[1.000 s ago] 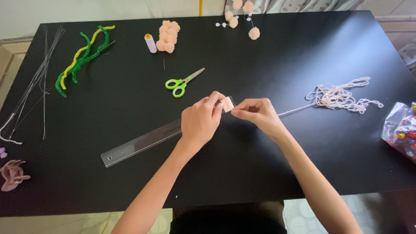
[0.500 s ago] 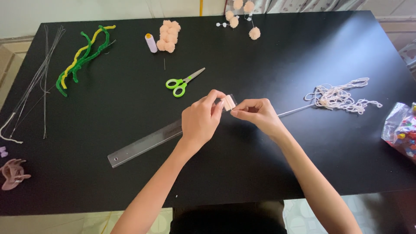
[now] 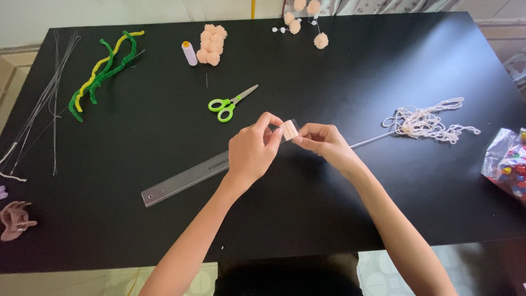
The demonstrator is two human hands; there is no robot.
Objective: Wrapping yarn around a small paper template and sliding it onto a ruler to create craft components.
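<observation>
Arms: I see both of my forearms bare from the bottom edge of the view up to the wrists, with no sleeve showing.
Left hand [image 3: 252, 151]: bare, no glove, ring or band that I can make out.
Right hand [image 3: 324, 141]: bare as well, wrist uncovered, no watch or bracelet.
Clothing: a dark garment shows at the bottom edge between my arms; I cannot tell its kind.

On a matte black worktop [image 3: 339, 219], green-handled scissors [image 3: 227, 104] with silver blades lie near a clear grey ruler [image 3: 186, 178]. Green and yellow pipe cleaners [image 3: 101, 71] twist at one end; peach pompoms [image 3: 210, 45] sit beside a pale lilac thread spool [image 3: 189, 53]. Cream yarn [image 3: 430, 121] tangles opposite, near a clear bag of multicoloured beads [image 3: 508, 164].
</observation>
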